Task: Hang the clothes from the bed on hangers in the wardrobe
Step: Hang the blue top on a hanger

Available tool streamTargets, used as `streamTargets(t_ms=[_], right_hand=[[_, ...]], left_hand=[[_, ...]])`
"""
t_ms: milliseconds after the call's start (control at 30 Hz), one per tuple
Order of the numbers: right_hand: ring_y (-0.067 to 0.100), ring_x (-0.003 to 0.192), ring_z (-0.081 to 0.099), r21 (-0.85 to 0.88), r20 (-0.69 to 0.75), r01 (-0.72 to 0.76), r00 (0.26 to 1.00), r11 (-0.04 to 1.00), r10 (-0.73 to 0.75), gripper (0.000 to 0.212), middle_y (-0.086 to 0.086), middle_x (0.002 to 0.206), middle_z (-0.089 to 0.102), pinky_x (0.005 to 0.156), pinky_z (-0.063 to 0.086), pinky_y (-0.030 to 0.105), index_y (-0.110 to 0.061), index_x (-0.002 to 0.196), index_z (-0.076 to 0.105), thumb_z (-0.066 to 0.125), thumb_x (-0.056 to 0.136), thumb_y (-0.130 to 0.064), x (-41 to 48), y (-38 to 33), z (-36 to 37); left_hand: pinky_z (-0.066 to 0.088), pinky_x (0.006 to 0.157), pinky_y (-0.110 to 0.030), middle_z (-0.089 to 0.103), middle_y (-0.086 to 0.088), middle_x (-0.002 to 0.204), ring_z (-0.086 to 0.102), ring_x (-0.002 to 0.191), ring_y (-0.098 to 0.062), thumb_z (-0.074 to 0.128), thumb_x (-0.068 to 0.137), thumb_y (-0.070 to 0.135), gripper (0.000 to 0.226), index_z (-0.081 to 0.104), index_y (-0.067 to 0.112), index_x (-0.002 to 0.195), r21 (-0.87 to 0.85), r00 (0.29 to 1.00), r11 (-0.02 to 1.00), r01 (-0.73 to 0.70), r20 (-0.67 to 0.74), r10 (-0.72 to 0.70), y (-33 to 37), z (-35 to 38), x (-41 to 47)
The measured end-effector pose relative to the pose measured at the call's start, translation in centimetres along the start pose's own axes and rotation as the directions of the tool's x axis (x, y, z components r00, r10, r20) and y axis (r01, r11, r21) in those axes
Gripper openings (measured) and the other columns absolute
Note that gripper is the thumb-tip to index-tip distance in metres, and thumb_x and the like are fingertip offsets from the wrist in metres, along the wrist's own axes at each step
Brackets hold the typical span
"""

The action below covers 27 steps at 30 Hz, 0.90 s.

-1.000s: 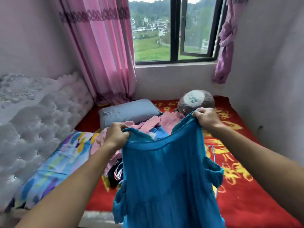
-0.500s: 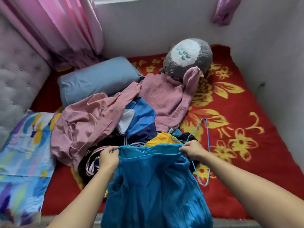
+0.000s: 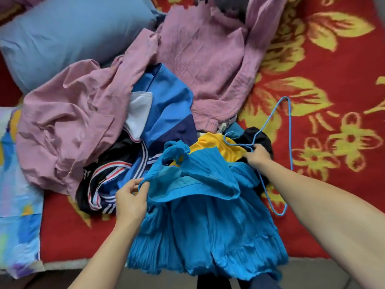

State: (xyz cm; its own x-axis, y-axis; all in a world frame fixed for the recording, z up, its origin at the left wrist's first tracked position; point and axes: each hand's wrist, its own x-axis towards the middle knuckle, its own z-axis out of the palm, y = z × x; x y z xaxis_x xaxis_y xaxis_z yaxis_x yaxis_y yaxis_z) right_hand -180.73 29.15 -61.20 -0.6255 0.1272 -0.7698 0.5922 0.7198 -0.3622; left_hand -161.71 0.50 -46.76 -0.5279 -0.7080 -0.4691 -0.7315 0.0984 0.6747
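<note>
A turquoise pleated dress [image 3: 208, 226] lies spread over the bed's near edge, its top toward the clothes pile. My left hand [image 3: 130, 200] pinches the dress's left shoulder strap. My right hand [image 3: 258, 155] grips the neck of a thin blue wire hanger [image 3: 290, 130], which lies on the bedspread to the right of the dress. Behind the dress sits a heap of clothes: a pink shirt [image 3: 66, 122], a pink sweater [image 3: 208, 59], a blue jacket [image 3: 166, 101], a yellow garment [image 3: 218, 144] and a dark striped garment [image 3: 116, 170].
The bed has a red bedspread with yellow flowers [image 3: 333, 101]. A blue-grey pillow [image 3: 68, 36] lies at the back left. A multicoloured pillow [image 3: 16, 195] lies at the left edge. The wardrobe is out of view.
The dress, held up a second ago, now lies on the bed. My right hand let go of its shoulder and took the hanger. The view tilted down toward the pile.
</note>
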Motion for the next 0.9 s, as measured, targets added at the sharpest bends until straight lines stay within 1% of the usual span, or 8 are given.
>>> streamTargets(t_ms=[67,133,267,367,500,600,800,900], right_hand=[[0.034,0.118,0.053,0.105,-0.040,0.002,0.999,0.994,0.002,0.079,0.012,0.132,0.054,0.093,0.044,0.039,-0.012,0.145,0.032,0.073,0.081,-0.036,1.1,-0.4,1.1],[0.035,0.122,0.051,0.119,-0.148,0.024,0.989,0.993,-0.006,0.086,0.012,0.135,0.054,0.097,0.043,0.041,-0.015,0.144,0.032,0.075,0.076,-0.047,1.0,-1.0,1.5],[0.039,0.102,0.059,-0.047,-0.422,0.136,0.895,0.990,-0.144,0.043,0.015,0.110,0.066,0.076,0.043,0.040,-0.021,0.110,0.057,0.052,0.088,-0.058,-3.0,-5.4,-0.9],[0.042,0.092,0.061,-0.147,-0.494,0.320,0.796,0.936,-0.350,0.042,0.018,0.094,0.068,0.068,0.041,0.039,-0.019,0.096,0.066,0.044,0.094,-0.055,-7.3,-8.9,-3.9],[0.013,0.069,0.065,-0.062,-0.334,0.730,0.628,0.681,-0.703,0.042,-0.005,0.068,0.070,0.061,0.048,0.035,-0.021,0.071,0.072,0.054,0.088,-0.055,-14.0,-10.6,-7.2],[-0.006,0.057,0.056,-0.075,-0.213,0.839,0.515,0.539,-0.830,0.039,-0.018,0.055,0.063,0.055,0.037,0.013,-0.023,0.055,0.067,0.065,0.083,-0.049,-18.1,-11.1,-9.5],[0.021,0.049,0.053,-0.457,-0.077,0.756,0.491,0.468,-0.868,0.059,0.002,0.044,0.052,0.047,0.036,0.033,-0.017,0.048,0.057,0.058,0.080,-0.067,-20.1,-11.0,-9.4],[0.026,0.050,0.056,-0.458,-0.048,0.774,0.470,0.437,-0.882,0.054,0.005,0.045,0.054,0.047,0.033,0.031,-0.018,0.048,0.059,0.061,0.080,-0.061,-20.2,-12.0,-7.2]], left_hand=[[0.049,0.068,-0.041,0.063,-0.010,0.078,0.054,0.068,-0.024,0.063,0.090,0.012,0.014,0.064,0.025,0.084,0.016,1.000,1.000,-0.022,0.004,0.022,-0.2,0.3,0.5],[0.053,0.072,-0.046,0.066,-0.011,0.083,0.058,0.067,-0.030,0.063,0.090,0.015,0.009,0.068,0.021,0.094,0.061,0.999,0.997,-0.042,0.012,0.041,-0.2,0.4,1.0],[0.051,0.072,-0.042,0.064,-0.005,0.071,0.055,0.064,-0.027,0.064,0.089,0.021,0.019,0.073,0.011,0.102,0.157,0.993,0.982,-0.106,-0.037,0.113,1.1,0.3,2.1],[0.048,0.071,-0.037,0.066,-0.007,0.073,0.053,0.062,-0.021,0.064,0.088,0.015,0.017,0.074,0.010,0.100,0.199,0.977,0.961,-0.190,-0.054,0.204,3.3,-0.3,2.4],[0.052,0.078,-0.038,0.074,-0.005,0.085,0.066,0.079,-0.025,0.061,0.087,0.012,0.018,0.076,0.012,0.098,0.186,0.966,0.954,-0.234,-0.067,0.250,5.8,-2.0,2.8],[0.051,0.077,-0.036,0.074,-0.006,0.085,0.066,0.081,-0.026,0.060,0.087,0.011,0.018,0.076,0.011,0.095,0.190,0.967,0.959,-0.211,-0.106,0.234,6.7,-2.9,2.8],[0.042,0.071,-0.028,0.074,-0.006,0.085,0.064,0.080,-0.023,0.061,0.088,0.013,0.017,0.076,0.011,0.096,0.157,0.962,0.965,-0.211,-0.139,0.233,6.8,-3.3,1.1],[0.044,0.074,-0.030,0.074,-0.006,0.085,0.064,0.079,-0.023,0.062,0.088,0.013,0.018,0.076,0.011,0.098,0.152,0.947,0.945,-0.288,-0.099,0.304,6.6,-3.5,-0.3]])
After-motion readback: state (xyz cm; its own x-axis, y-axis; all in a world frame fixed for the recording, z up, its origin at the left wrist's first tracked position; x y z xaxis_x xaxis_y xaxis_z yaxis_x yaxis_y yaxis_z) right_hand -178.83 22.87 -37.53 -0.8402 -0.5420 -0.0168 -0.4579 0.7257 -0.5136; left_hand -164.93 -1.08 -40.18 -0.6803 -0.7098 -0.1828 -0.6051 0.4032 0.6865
